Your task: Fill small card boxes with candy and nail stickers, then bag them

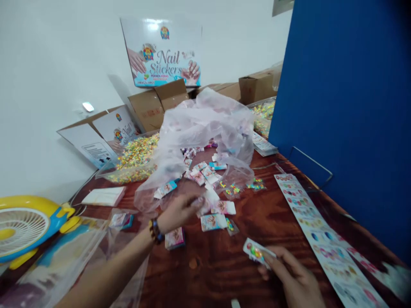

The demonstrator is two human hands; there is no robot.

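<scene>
My right hand (297,276) pinches a small nail sticker card (248,246) between thumb and fingers, with a little packet of coloured candies (256,252) lying on it. Farther forward, my left hand (184,209) is over the pile of small printed boxes, beside a white box (210,199). Motion smears its fingers, so whether they grip that box is unclear. Nearby lie a blue-and-white box (214,222), a pink-and-white box (224,208) and a candy packet (231,226). A short stack of boxes (175,238) stands below my left wrist.
A translucent plastic bag (205,117) rises behind the boxes. Loose candies (138,152) fill a clear container at left. Sticker strips (311,218) run along the right edge, beside a blue panel (346,107). A yellow-and-blue fan (25,224) stands left; cardboard boxes (146,109) line the wall.
</scene>
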